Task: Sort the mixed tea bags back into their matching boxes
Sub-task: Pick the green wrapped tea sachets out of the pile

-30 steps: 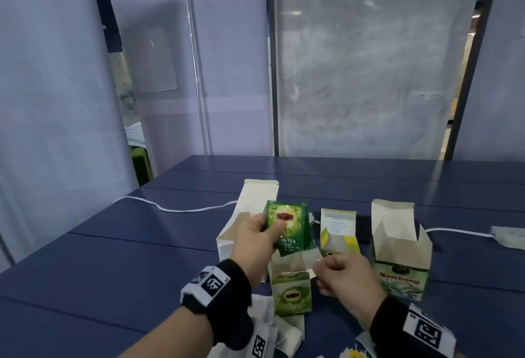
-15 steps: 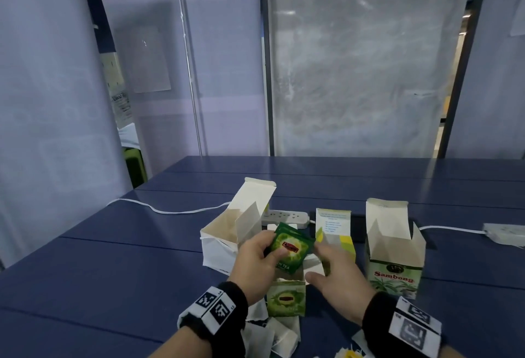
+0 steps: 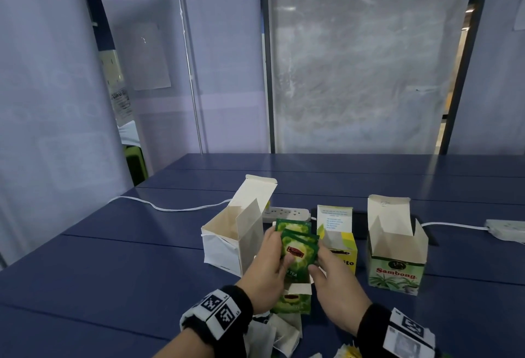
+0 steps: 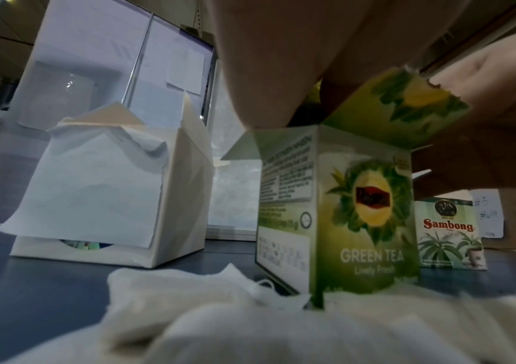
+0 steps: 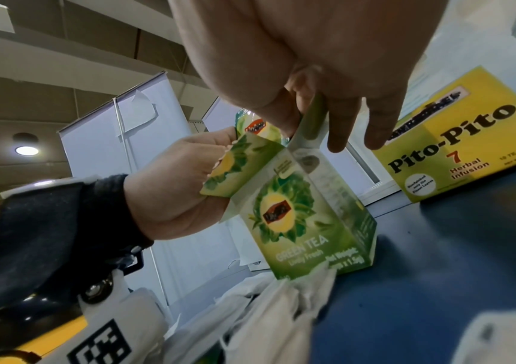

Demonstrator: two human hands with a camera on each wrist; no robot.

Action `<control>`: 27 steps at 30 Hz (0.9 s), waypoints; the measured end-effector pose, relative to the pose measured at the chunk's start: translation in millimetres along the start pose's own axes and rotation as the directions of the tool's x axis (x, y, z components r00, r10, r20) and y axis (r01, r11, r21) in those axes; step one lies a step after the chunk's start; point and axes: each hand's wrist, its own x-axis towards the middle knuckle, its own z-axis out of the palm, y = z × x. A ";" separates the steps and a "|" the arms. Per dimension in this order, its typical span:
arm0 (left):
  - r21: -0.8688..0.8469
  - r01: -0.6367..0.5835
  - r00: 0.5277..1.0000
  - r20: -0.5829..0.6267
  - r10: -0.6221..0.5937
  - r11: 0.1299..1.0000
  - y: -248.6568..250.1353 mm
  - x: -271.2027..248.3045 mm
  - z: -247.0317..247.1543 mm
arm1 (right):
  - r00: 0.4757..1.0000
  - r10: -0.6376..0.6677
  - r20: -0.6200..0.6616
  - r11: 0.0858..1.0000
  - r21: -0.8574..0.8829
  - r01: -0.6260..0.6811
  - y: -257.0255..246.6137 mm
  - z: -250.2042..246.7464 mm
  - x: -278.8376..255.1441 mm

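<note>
My left hand (image 3: 277, 255) grips a few green tea sachets (image 3: 298, 247) upright, just above the open green tea box (image 3: 294, 302). That box (image 5: 306, 221) stands right in front of me, its flaps up. My right hand (image 3: 319, 264) is at the sachets' right edge; in the right wrist view its thumb and fingers pinch a side flap (image 5: 309, 123) of the box. An open white box (image 3: 227, 244) stands to the left. A yellow Pito-Pito box (image 3: 342, 252) and a Sambong box (image 3: 397, 269) stand open to the right. Loose white tea bags (image 3: 272, 335) lie near my wrists.
Everything sits on a blue slatted table (image 3: 113, 258). A white power strip (image 3: 287, 212) with its cable lies behind the boxes, and another strip (image 3: 505, 228) lies at the far right. Yellow sachets (image 3: 349, 353) peek in at the bottom edge. Partition panels stand behind the table.
My left hand has lowered the green sachets from above toward the green tea box's open top. My right hand has moved up from the box's front to the flap beside them.
</note>
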 end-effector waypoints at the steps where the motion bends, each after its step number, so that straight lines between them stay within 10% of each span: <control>1: -0.008 0.001 1.000 0.006 -0.001 1.000 0.2 0.0 0.4 | 1.000 0.000 -0.004 1.000 -0.007 0.000 0.5 -0.2 -0.6; 13: 0.032 0.199 0.977 0.068 -0.201 0.979 0.5 -1.7 3.3 | 0.996 -0.080 -0.044 0.995 -0.058 0.077 1.2 -1.0 -1.6; 27: 0.212 0.165 0.945 0.246 -0.216 0.963 15.2 -7.3 0.7 | 0.993 -0.117 -0.004 0.987 -0.112 0.115 -2.1 -6.0 -9.8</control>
